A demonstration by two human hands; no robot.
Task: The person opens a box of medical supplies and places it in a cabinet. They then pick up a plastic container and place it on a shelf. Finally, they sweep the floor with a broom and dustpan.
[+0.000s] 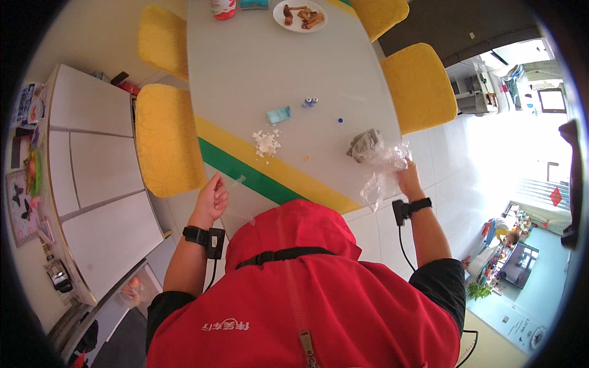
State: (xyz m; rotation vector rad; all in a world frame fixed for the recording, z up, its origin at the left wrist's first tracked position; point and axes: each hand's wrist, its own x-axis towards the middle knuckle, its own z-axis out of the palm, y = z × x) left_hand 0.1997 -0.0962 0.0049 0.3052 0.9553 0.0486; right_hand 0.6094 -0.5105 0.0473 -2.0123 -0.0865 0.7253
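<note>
My right hand (409,178) grips the edge of a crumpled clear plastic bag (390,156) at the table's right side. A grey-brown lump (366,146) shows through the bag's far end, resting on the table; what it is cannot be made out. Over the near left table edge, my left hand (215,198) is curled with nothing visible in it. Beyond that hand lies a small heap of white broken fragments (266,143), like eggshell. Behind the heap is a light blue packet (279,114). Two small blue cylinders with pale tops (310,102) stand side by side to its right.
On the striped table (294,69) are a small blue disc (340,120) and an orange bit (308,158). Farther off stand a plate of brown food pieces (301,17) and a red-and-white container (224,8). Yellow chairs (168,138) flank both sides; a white cabinet (99,161) is left.
</note>
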